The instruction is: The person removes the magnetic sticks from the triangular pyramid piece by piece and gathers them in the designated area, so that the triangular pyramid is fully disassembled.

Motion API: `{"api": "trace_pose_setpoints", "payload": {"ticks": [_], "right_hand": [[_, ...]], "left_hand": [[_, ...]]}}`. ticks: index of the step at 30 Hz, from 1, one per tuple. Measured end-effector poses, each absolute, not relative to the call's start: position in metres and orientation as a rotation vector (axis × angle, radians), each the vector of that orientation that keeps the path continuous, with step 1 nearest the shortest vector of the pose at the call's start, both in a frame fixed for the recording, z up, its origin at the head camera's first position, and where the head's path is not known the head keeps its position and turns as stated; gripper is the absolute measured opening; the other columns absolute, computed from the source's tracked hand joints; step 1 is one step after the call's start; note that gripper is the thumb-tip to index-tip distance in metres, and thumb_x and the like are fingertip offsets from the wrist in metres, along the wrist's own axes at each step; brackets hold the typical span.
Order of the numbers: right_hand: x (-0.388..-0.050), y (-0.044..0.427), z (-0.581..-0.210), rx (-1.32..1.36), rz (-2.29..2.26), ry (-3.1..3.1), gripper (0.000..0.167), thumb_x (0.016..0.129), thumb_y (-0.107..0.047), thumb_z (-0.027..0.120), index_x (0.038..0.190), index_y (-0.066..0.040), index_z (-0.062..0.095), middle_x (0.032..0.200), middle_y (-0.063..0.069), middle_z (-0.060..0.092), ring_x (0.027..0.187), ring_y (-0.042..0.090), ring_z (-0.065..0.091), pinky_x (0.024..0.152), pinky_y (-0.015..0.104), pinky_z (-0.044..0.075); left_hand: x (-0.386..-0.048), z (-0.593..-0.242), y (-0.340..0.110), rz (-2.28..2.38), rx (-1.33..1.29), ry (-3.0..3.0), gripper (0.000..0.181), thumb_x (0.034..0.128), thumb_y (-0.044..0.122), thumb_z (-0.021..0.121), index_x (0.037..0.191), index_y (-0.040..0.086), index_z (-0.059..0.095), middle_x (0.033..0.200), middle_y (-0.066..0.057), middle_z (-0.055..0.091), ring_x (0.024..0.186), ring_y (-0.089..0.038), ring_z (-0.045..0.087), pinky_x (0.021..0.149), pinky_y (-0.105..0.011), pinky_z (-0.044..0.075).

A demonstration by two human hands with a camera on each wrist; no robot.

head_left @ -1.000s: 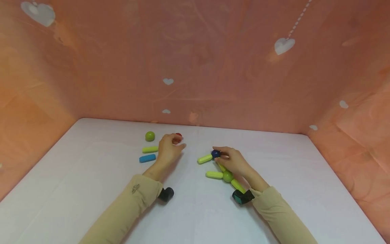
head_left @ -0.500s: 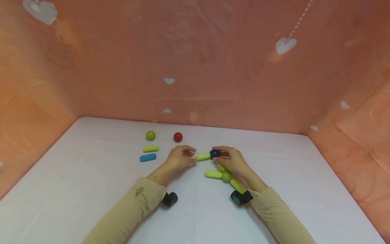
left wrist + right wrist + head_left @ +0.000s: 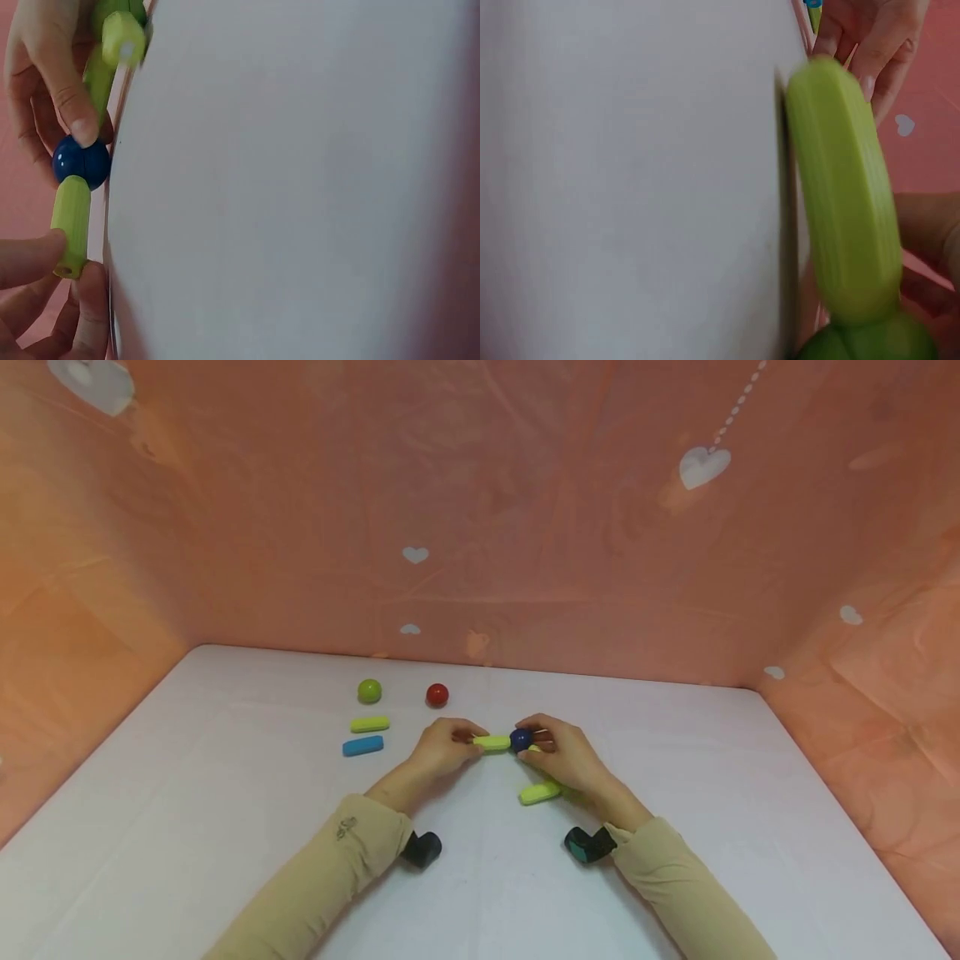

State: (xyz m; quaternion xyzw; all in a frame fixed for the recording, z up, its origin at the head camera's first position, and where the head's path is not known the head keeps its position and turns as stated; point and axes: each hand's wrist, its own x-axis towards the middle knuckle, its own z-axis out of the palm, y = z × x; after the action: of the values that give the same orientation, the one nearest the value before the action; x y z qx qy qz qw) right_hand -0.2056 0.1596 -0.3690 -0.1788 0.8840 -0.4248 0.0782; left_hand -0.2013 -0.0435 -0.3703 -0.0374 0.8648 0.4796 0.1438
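Observation:
My left hand (image 3: 438,747) pinches the free end of a yellow-green stick (image 3: 492,743) between thumb and fingers. The stick's other end meets a dark blue ball (image 3: 521,740), which my right hand (image 3: 572,758) grips. From that ball a second yellow-green stick (image 3: 98,84) runs under the right hand to a green ball (image 3: 877,341). Another yellow-green stick (image 3: 540,792) juts out from the green ball, large in the right wrist view. In the head view the right hand hides the green ball.
Left of the hands on the white table (image 3: 300,860) lie a loose green ball (image 3: 369,691), a red ball (image 3: 437,695), a yellow-green stick (image 3: 370,724) and a blue stick (image 3: 363,746). An orange cloth with hearts (image 3: 600,568) walls the back and sides.
My left hand has come from beside the red ball, rightward and nearer, to the stick's free end and now pinches it. The joined pieces have turned in the right hand, which has shifted slightly left.

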Motion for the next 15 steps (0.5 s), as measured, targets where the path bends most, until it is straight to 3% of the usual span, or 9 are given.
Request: {"api": "trace_pose_setpoints", "payload": {"ticks": [6, 15], "right_hand": [[-0.2082, 0.1611, -0.3713, -0.720, -1.189, 2.695, 0.039, 0.087, -0.007, 0.068, 0.124, -0.001, 0.059, 0.120, 0.017, 0.064, 0.108, 0.031, 0.063, 0.094, 0.044, 0.051], [-0.2085, 0.1597, -0.3695, -0.725, -1.154, 2.685, 0.037, 0.089, -0.010, 0.067, 0.124, -0.001, 0.062, 0.120, 0.018, 0.064, 0.108, 0.031, 0.063, 0.092, 0.042, 0.052]], "left_hand": [[-0.2006, -0.3676, -0.0450, 1.374, -0.143, 2.476, 0.022, 0.0910, 0.014, 0.065, 0.112, 0.013, 0.070, 0.114, -0.009, 0.062, 0.105, -0.025, 0.054, 0.099, -0.042, 0.044], [-0.2017, -0.3673, -0.0458, 1.407, -0.168, 2.431, 0.022, 0.0902, 0.014, 0.066, 0.112, 0.015, 0.072, 0.117, -0.009, 0.063, 0.106, -0.024, 0.055, 0.099, -0.041, 0.044]]}}
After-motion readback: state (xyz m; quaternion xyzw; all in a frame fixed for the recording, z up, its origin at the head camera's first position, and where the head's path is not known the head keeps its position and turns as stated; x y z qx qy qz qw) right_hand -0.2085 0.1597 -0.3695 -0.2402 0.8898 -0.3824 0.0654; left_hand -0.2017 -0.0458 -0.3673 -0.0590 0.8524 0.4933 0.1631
